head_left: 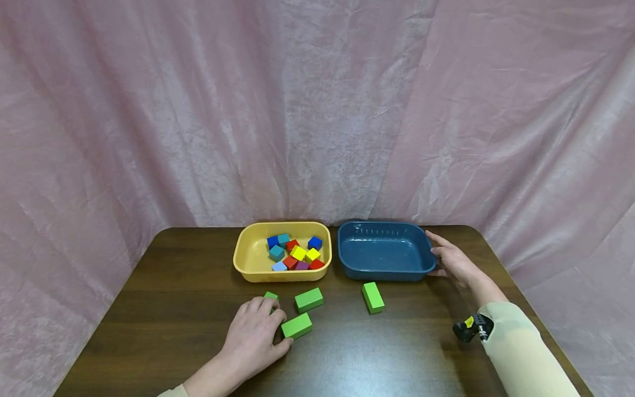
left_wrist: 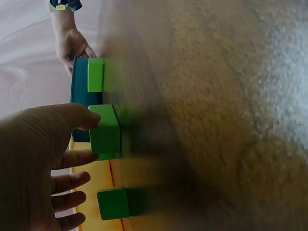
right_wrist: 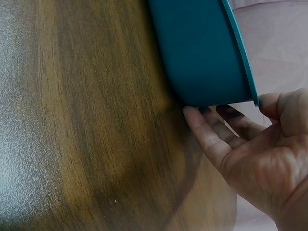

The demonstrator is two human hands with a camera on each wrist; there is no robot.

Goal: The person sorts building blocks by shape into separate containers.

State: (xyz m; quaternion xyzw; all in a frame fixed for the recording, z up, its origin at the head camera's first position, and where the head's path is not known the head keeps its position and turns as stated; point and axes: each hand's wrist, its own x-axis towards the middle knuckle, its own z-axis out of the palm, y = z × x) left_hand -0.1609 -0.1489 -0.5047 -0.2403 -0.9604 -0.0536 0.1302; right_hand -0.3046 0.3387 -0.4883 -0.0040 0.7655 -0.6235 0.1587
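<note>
My left hand (head_left: 253, 333) is low over the table, its thumb and index finger at opposite sides of a green block (head_left: 297, 326), pinching it; in the left wrist view this block (left_wrist: 105, 137) sits between thumb and fingertip. The other fingers are spread apart. Partly behind that hand is another green block (head_left: 271, 296), and a third green block (head_left: 309, 300) lies just beyond the pinched one. At the right, my right hand (head_left: 456, 263) touches the end wall of a blue plastic tray (head_left: 386, 274) with extended fingers. The right wrist view shows the fingertips against that tray (right_wrist: 207, 57).
A yellow tray (head_left: 240, 259) holding several small coloured cubes stands left of the blue one, a narrow gap between them. One more green block (head_left: 373, 298) lies before the blue tray. Behind the brown table (head_left: 163, 292) hangs a pink curtain (head_left: 317, 110).
</note>
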